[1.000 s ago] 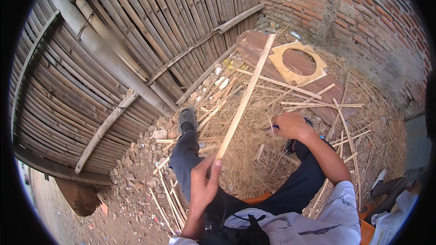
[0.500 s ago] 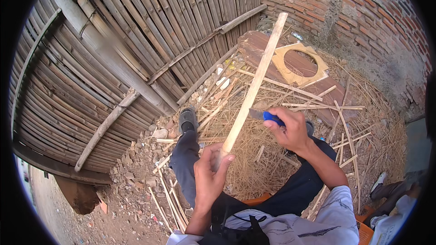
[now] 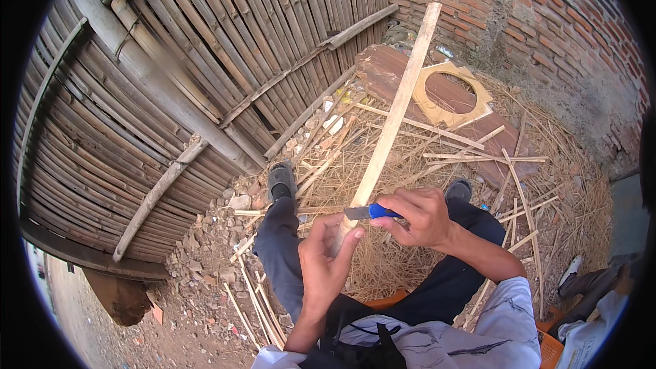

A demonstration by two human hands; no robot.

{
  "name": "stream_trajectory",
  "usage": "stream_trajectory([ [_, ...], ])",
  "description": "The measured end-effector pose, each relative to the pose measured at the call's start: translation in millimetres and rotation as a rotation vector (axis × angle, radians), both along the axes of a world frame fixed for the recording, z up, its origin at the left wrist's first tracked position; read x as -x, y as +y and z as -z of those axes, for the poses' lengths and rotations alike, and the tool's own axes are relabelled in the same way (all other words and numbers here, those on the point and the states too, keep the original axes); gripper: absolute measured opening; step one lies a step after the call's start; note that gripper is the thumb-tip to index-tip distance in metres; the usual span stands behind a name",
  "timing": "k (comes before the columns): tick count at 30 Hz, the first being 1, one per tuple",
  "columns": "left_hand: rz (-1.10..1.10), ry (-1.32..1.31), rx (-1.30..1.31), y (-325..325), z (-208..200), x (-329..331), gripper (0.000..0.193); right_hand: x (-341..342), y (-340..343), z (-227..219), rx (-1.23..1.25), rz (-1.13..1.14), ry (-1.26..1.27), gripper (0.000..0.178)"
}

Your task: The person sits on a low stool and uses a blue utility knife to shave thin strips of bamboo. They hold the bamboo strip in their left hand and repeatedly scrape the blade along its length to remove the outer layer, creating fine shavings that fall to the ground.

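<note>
A long pale bamboo strip (image 3: 395, 119) slants up and away from me, its near end gripped between the thumb and fingers of my left hand (image 3: 326, 253). My right hand (image 3: 418, 217) is closed round a utility knife (image 3: 381, 211) with a blue handle. The knife's blade lies across the strip just above my left fingers and appears to touch it. The strip's lowest end is partly hidden by my left hand.
Shavings (image 3: 383, 260) and loose strips (image 3: 488, 158) cover the ground between my feet. Beyond lies a brown board (image 3: 383, 78) with a cardboard frame (image 3: 432, 111) on it. A bamboo fence (image 3: 184, 41) stands left, a brick wall (image 3: 533, 34) right. Another person's foot (image 3: 571, 268) shows at right.
My right hand has brought the knife down and left along the strip, close to my left hand. The strip's far end has risen slightly.
</note>
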State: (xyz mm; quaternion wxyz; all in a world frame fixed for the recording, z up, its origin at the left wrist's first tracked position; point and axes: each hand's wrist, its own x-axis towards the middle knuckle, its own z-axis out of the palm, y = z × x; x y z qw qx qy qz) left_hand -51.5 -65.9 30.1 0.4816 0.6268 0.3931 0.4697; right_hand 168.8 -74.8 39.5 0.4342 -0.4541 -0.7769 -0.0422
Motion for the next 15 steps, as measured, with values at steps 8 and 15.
stream_trajectory([
  [8, 0.071, -0.137, 0.185, 1.9, -0.7, 0.4, 0.017, 2.9, -2.3, -7.6, 0.004, 0.023, -0.017, 0.032],
  [15, 0.098, -0.140, 0.294, 1.3, 9.0, 9.3, 0.020, 2.6, -2.1, -3.8, -0.006, 0.049, -0.058, 0.031],
])
